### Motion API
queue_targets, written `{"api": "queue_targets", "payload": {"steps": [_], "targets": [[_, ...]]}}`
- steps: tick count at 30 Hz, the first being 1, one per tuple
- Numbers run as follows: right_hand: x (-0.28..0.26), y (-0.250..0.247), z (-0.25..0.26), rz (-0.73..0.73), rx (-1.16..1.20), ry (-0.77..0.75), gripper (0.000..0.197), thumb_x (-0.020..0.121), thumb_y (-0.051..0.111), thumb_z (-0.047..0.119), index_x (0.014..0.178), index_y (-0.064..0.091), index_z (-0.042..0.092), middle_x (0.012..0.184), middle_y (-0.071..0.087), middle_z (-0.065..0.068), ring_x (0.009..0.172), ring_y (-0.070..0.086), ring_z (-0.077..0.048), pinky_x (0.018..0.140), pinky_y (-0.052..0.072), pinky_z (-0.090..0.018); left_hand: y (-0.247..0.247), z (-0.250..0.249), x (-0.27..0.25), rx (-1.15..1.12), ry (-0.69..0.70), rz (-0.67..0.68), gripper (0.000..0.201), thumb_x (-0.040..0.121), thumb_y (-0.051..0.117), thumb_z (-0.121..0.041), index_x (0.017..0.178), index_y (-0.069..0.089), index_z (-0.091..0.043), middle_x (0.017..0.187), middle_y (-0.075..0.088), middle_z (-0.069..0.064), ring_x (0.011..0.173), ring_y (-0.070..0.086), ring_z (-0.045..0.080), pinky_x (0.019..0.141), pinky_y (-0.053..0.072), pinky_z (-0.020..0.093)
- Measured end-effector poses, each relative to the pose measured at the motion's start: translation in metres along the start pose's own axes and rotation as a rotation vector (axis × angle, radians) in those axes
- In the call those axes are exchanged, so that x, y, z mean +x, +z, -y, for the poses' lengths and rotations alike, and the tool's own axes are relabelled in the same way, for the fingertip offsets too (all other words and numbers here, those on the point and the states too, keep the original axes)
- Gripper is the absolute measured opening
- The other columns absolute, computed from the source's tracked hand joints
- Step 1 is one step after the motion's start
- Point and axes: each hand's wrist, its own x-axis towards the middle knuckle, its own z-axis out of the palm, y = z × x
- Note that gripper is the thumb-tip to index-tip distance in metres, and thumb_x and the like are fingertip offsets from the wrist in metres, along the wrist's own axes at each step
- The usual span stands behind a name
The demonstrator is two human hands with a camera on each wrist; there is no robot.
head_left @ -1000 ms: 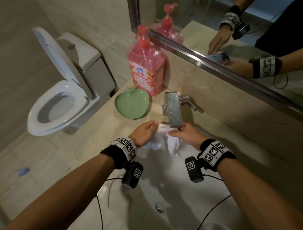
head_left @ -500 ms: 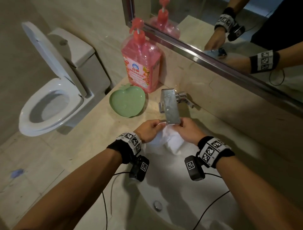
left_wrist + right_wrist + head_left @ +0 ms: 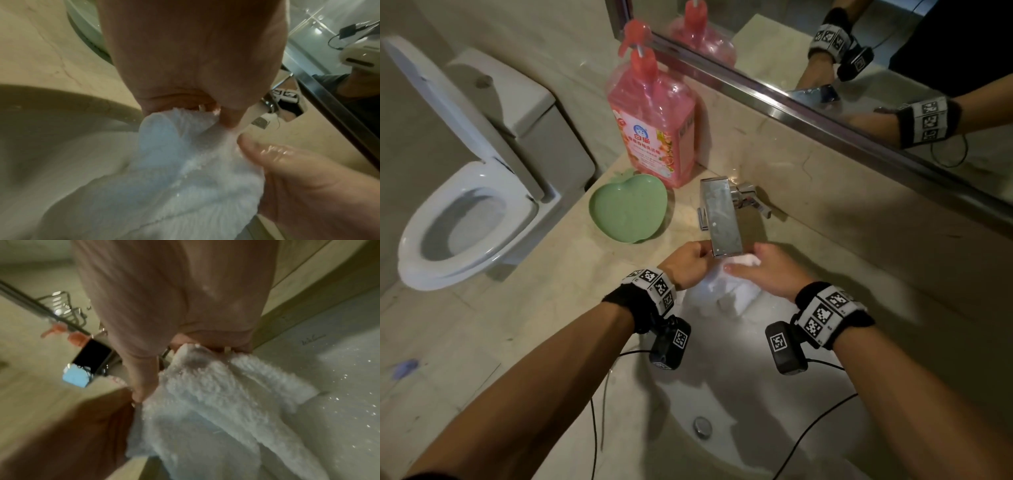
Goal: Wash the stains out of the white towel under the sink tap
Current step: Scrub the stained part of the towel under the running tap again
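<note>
Both hands, left hand (image 3: 685, 265) and right hand (image 3: 770, 274), grip the wet white towel (image 3: 726, 294) mid-frame below the tap (image 3: 722, 219), fingers apparently clenched into it.

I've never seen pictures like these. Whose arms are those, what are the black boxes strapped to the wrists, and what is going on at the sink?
No robot here: a person wears three cameras. The big picture comes from the head; the close-ups come from the boxes under each wrist. The left hand and right hand both grip a wet white towel beneath the metal tap, over the sink. On the counter stand a pink soap bottle and an empty green apple-shaped dish. A toilet sits to the left.
</note>
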Motion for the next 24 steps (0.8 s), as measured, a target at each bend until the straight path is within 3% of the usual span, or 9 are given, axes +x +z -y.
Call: {"api": "queue_targets", "payload": {"steps": [5, 7, 9, 11, 14, 17, 18, 21, 24], "targets": [[0.004, 0.019, 0.012, 0.024, 0.096, 0.02, 0.009, 0.09, 0.071, 0.041, 0.099, 0.07, 0.043, 0.094, 0.073, 0.021, 0.093, 0.068, 0.001, 0.07, 0.051, -0.015, -0.015, 0.015, -0.005, 0.027, -0.029, -0.151, 0.01, 0.094, 0.057, -0.033, 0.097, 0.06, -0.024, 0.093, 0.064, -0.005, 0.083, 0.06, 0.011, 0.077, 0.046, 0.028], [0.01, 0.022, 0.016, 0.01, 0.208, 0.041, 0.015, 0.095, 0.067, 0.023, 0.101, 0.068, 0.037, 0.101, 0.072, 0.018, 0.104, 0.066, -0.005, 0.085, 0.054, -0.025, -0.021, 0.027, -0.008, -0.011, -0.074, -0.178, 0.005, 0.093, 0.06, -0.028, 0.09, 0.058, -0.025, 0.092, 0.063, -0.006, 0.08, 0.057, 0.011, 0.076, 0.043, 0.027], [0.014, 0.023, 0.016, -0.012, 0.205, 0.058, 0.02, 0.097, 0.065, 0.014, 0.102, 0.068, 0.033, 0.107, 0.072, 0.009, 0.106, 0.066, -0.012, 0.098, 0.053, -0.039, -0.023, 0.035, -0.012, -0.051, -0.08, -0.154, 0.01, 0.097, 0.055, -0.029, 0.089, 0.06, -0.027, 0.108, 0.066, -0.007, 0.088, 0.059, 0.009, 0.08, 0.044, 0.025], [0.013, 0.024, 0.014, 0.005, 0.156, 0.053, 0.017, 0.094, 0.071, 0.022, 0.11, 0.071, 0.027, 0.111, 0.073, 0.005, 0.108, 0.067, -0.014, 0.099, 0.053, -0.04, -0.018, 0.037, -0.013, -0.043, -0.05, -0.134, 0.017, 0.101, 0.049, -0.031, 0.093, 0.064, -0.029, 0.118, 0.065, -0.008, 0.098, 0.06, 0.009, 0.091, 0.047, 0.028], [0.009, 0.028, 0.007, -0.001, 0.064, -0.022, 0.015, 0.09, 0.073, 0.038, 0.105, 0.073, 0.036, 0.1, 0.075, 0.014, 0.098, 0.068, -0.003, 0.083, 0.053, -0.024, -0.007, 0.027, -0.007, -0.042, -0.016, -0.13, 0.022, 0.101, 0.048, -0.03, 0.08, 0.057, -0.031, 0.089, 0.065, -0.005, 0.083, 0.06, 0.011, 0.077, 0.048, 0.03], [0.009, 0.023, 0.002, -0.127, 0.08, 0.027, 0.014, 0.098, 0.061, 0.031, 0.098, 0.073, 0.023, 0.096, 0.075, -0.006, 0.087, 0.068, -0.02, 0.077, 0.055, -0.031, 0.001, 0.019, -0.001, -0.192, -0.028, -0.139, 0.004, 0.094, 0.058, -0.029, 0.092, 0.058, -0.026, 0.086, 0.06, -0.01, 0.08, 0.056, 0.01, 0.07, 0.043, 0.021], [0.008, 0.019, 0.0, -0.154, 0.12, 0.045, 0.018, 0.099, 0.059, 0.03, 0.097, 0.071, 0.017, 0.091, 0.072, -0.012, 0.08, 0.063, -0.024, 0.073, 0.051, -0.034, 0.003, 0.018, 0.0, -0.22, -0.043, -0.138, 0.01, 0.092, 0.063, -0.029, 0.099, 0.058, -0.023, 0.089, 0.062, -0.01, 0.082, 0.058, 0.009, 0.07, 0.044, 0.02], [0.004, 0.008, -0.002, -0.148, 0.148, 0.039, 0.016, 0.098, 0.061, 0.033, 0.094, 0.071, 0.02, 0.082, 0.068, -0.001, 0.076, 0.059, -0.018, 0.068, 0.049, -0.03, 0.006, 0.019, 0.002, -0.192, -0.03, -0.111, 0.02, 0.096, 0.058, -0.02, 0.115, 0.062, -0.015, 0.099, 0.07, 0.002, 0.087, 0.064, 0.02, 0.074, 0.053, 0.026], [-0.001, 0.009, -0.004, -0.027, 0.045, -0.002, 0.028, 0.088, 0.074, 0.035, 0.113, 0.071, 0.024, 0.105, 0.074, 0.005, 0.098, 0.069, -0.012, 0.087, 0.056, -0.037, 0.007, 0.013, 0.002, -0.146, 0.026, -0.053, 0.024, 0.099, 0.053, -0.024, 0.121, 0.064, -0.026, 0.117, 0.069, 0.0, 0.1, 0.064, 0.017, 0.09, 0.052, 0.034]]}}
